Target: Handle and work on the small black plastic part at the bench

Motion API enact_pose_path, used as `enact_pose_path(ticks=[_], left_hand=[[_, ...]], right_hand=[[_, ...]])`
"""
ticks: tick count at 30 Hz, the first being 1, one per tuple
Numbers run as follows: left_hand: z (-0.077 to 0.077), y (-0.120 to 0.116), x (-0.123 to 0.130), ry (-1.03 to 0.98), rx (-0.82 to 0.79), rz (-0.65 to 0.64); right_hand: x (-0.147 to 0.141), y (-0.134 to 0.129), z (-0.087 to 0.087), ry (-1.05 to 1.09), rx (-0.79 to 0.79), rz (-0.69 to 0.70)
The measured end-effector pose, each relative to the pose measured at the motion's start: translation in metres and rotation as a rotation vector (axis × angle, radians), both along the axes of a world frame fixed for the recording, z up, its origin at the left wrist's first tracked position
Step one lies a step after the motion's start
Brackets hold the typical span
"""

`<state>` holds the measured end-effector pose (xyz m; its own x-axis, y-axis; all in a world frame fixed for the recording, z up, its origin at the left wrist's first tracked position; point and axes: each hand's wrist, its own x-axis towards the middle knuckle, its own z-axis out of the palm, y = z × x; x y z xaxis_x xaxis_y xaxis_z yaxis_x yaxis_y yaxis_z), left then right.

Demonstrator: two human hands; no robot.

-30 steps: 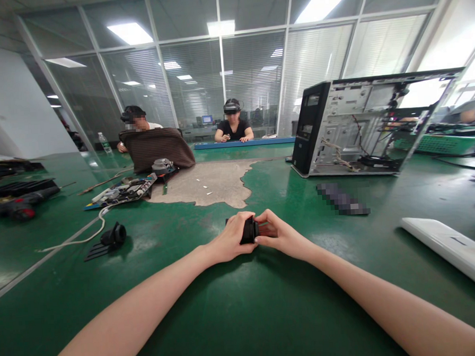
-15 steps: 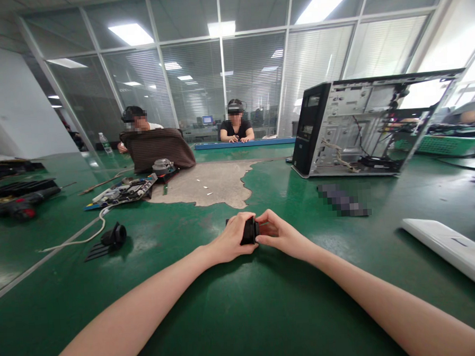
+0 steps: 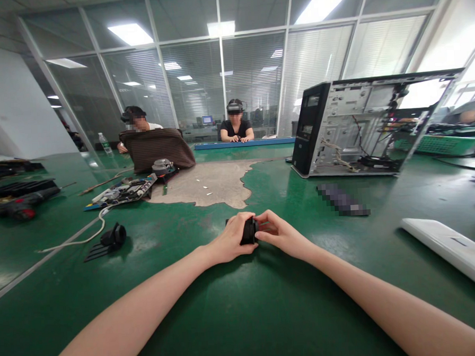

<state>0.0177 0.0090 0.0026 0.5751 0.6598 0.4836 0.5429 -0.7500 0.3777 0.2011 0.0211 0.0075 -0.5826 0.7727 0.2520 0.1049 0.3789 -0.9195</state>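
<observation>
A small black part (image 3: pixel 248 231) is held low over the green table, near the middle of the head view. My left hand (image 3: pixel 233 237) is wrapped round it from the left, thumb below and fingers over the top. From the right, my right hand (image 3: pixel 276 230) has its thumb and fingertips at the part's right end, closed on it. Some of those fingertips are hidden behind the part. A black piece with a round end and flat prongs (image 3: pixel 114 237) lies on the table to the left.
An open computer case (image 3: pixel 313 137) stands at the back right, a white flat device (image 3: pixel 452 246) lies right. Back left are a circuit board (image 3: pixel 122 192), a brown cloth-like cover (image 3: pixel 160 149) and a power tool (image 3: pixel 24 204). Two people sit across the table (image 3: pixel 211 285).
My right thumb has shifted slightly at the right end of the black part. My left hand keeps its hold.
</observation>
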Motion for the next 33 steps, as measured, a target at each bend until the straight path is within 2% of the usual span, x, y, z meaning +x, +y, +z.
enact_pose_path(ticks=[4,14,21,29,33], left_hand=[[-0.0004,-0.0001,0.0003,-0.012,-0.002,0.003],[0.0007,-0.0001,0.0007,-0.004,0.001,0.002],[-0.0004,-0.0001,0.0005,-0.013,-0.002,0.004],[0.0004,-0.0001,0.0008,-0.004,0.003,0.006],[0.0009,-0.0004,0.0009,-0.01,-0.003,0.003]], right_hand=[[0.0001,-0.0028,0.002,0.043,-0.022,0.053],[-0.001,-0.0001,-0.0004,-0.008,0.021,-0.06],[0.0006,-0.0034,0.0016,0.036,-0.013,0.076],[-0.0021,-0.0011,0.0002,0.018,0.019,-0.048],[0.0003,-0.0002,-0.0009,-0.008,-0.008,-0.008]])
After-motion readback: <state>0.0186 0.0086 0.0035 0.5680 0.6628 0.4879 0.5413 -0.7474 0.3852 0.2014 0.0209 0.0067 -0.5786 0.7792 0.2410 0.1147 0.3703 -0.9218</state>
